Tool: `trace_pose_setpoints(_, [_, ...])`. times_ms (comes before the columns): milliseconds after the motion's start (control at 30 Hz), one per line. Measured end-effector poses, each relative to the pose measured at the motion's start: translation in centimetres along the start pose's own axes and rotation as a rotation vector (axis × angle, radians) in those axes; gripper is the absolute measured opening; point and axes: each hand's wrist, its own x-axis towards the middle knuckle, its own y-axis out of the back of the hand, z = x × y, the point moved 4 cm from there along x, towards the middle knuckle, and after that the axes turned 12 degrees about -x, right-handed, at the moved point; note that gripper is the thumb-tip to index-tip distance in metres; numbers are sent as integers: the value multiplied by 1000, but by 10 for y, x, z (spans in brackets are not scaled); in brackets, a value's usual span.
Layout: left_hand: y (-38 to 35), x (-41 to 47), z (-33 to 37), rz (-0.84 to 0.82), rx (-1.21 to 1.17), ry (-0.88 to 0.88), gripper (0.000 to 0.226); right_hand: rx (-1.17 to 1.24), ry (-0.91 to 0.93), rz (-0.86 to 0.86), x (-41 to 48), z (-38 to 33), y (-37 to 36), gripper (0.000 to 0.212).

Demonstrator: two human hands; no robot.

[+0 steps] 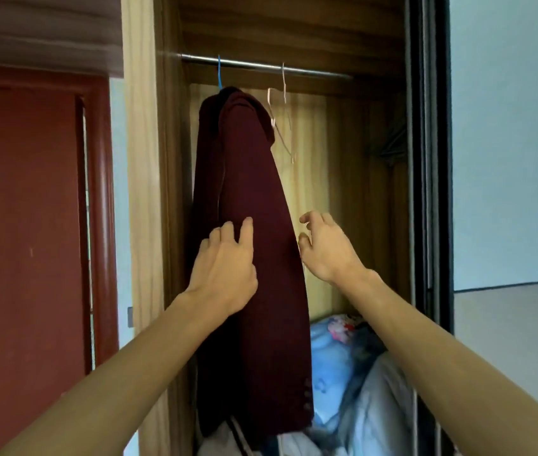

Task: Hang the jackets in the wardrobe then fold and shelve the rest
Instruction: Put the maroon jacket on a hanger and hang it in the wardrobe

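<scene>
A dark maroon jacket (254,179) hangs on a blue hanger (219,72) from the metal rail (310,69) inside the open wooden wardrobe (168,159). My left hand (224,261) rests against the jacket's front at mid height, fingers loosely bent and gripping nothing. My right hand (326,248) hovers just right of the jacket's edge, fingers relaxed and apart, holding nothing. An empty pale wire hanger (282,116) hangs on the rail to the right of the jacket.
A heap of light blue and grey clothes (346,373) lies on the wardrobe floor below the jacket. A red-brown door (24,225) stands to the left. The dark sliding-door frame (432,192) bounds the wardrobe on the right, with a pale wall beyond.
</scene>
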Motion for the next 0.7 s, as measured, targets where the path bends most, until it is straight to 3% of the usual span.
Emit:
trace_pose_setpoints(333, [-14, -104, 80, -35, -93, -161, 73, -223, 8, -89, -144, 68, 76, 65])
trace_pose_setpoints(500, [-20, -142, 132, -44, -281, -207, 74, -311, -37, -82, -226, 115, 127, 67])
trace_pose_setpoints(700, [-59, -196, 229, -180, -518, -252, 75, -448, -175, -170, -344, 191, 179, 65])
